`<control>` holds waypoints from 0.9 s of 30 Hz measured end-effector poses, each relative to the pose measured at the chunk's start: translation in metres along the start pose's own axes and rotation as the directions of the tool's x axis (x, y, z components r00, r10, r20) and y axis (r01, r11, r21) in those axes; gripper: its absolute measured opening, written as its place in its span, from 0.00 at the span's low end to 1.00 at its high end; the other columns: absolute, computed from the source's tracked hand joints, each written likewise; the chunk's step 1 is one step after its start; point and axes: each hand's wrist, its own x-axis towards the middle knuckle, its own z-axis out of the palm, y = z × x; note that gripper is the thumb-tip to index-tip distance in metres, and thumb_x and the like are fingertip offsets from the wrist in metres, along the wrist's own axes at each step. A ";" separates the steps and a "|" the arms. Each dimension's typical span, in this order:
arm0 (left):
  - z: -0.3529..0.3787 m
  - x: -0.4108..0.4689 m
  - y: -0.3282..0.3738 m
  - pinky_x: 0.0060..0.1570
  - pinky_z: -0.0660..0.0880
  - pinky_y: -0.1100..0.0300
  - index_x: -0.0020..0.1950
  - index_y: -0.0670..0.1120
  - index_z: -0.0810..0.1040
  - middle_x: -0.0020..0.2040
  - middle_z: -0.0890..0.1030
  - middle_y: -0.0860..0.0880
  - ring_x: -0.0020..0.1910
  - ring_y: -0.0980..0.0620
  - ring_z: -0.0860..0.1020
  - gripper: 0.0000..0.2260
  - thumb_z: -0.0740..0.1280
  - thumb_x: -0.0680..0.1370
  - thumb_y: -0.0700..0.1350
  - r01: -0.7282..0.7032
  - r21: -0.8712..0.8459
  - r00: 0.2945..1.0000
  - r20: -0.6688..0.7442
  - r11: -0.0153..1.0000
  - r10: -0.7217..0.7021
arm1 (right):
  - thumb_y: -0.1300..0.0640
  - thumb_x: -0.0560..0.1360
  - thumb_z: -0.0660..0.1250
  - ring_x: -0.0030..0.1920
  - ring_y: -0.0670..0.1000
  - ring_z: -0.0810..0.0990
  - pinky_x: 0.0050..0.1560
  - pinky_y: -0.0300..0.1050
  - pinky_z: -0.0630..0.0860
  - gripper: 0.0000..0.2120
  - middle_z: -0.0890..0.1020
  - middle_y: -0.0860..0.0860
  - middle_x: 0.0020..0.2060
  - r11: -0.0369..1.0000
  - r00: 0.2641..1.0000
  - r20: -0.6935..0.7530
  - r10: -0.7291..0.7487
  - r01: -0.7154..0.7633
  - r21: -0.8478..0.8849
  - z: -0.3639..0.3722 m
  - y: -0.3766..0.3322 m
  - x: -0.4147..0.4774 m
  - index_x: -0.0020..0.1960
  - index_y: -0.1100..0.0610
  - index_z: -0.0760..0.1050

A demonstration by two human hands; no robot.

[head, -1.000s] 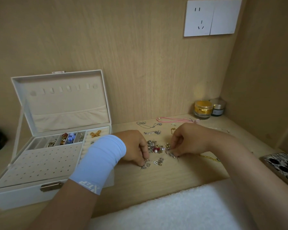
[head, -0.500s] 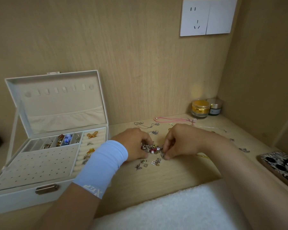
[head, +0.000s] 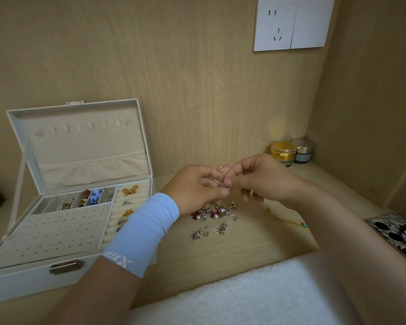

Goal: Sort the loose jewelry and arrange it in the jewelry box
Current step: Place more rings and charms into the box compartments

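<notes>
A white jewelry box [head: 19, 275] stands open at the left, with beads, a gold bow and small pieces in its compartments. Loose jewelry [head: 215, 213] lies in a small heap on the wooden desk, silver charms and red-and-pearl pieces among them. My left hand [head: 195, 190] and my right hand [head: 256, 177] are raised just above the heap, fingertips together, both pinching one small silver earring [head: 223, 185]. A gold chain [head: 284, 220] lies to the right of the heap. A pink cord [head: 223, 167] shows behind my fingers.
Two small cosmetic jars [head: 291, 151] stand in the back right corner. A black-and-white patterned case [head: 399, 235] lies at the right edge. A white towel [head: 232, 296] covers the near edge. A wall socket [head: 293, 24] is on the back panel.
Both hands have lifted off the desk from the heap and come together, holding a small silver piece between their fingertips. The heap now lies uncovered below them.
</notes>
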 end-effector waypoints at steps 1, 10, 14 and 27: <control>-0.001 0.000 0.001 0.36 0.78 0.61 0.49 0.48 0.82 0.41 0.86 0.45 0.37 0.52 0.83 0.06 0.74 0.74 0.39 0.014 -0.051 1.000 -0.025 0.999 -0.015 | 0.61 0.74 0.75 0.26 0.47 0.77 0.22 0.38 0.66 0.02 0.84 0.49 0.32 0.998 1.000 -0.015 -0.003 0.004 0.057 0.001 -0.002 0.001 0.46 0.59 0.83; -0.032 0.001 -0.007 0.46 0.74 0.62 0.44 0.51 0.84 0.39 0.85 0.53 0.37 0.57 0.78 0.02 0.73 0.76 0.45 0.030 0.297 0.984 -0.176 0.955 0.024 | 0.59 0.76 0.72 0.42 0.38 0.81 0.42 0.28 0.71 0.07 0.84 0.42 0.44 0.901 0.999 -0.030 -0.031 0.015 -0.433 0.003 0.021 0.015 0.49 0.48 0.84; -0.031 -0.001 -0.013 0.46 0.72 0.64 0.43 0.54 0.82 0.41 0.81 0.59 0.41 0.61 0.78 0.02 0.72 0.75 0.49 0.037 0.464 0.996 -0.084 0.885 0.003 | 0.62 0.71 0.74 0.49 0.37 0.82 0.52 0.32 0.76 0.13 0.86 0.40 0.47 0.846 0.990 0.133 0.042 0.035 -0.533 0.011 0.026 0.015 0.43 0.43 0.83; -0.037 -0.004 -0.008 0.52 0.77 0.58 0.44 0.52 0.84 0.40 0.84 0.55 0.41 0.56 0.80 0.01 0.73 0.75 0.47 -0.022 0.389 0.998 -0.045 0.921 0.043 | 0.62 0.75 0.73 0.30 0.42 0.80 0.30 0.31 0.70 0.04 0.85 0.43 0.33 0.974 0.999 0.044 -0.007 0.017 -0.226 0.008 0.014 0.010 0.44 0.56 0.86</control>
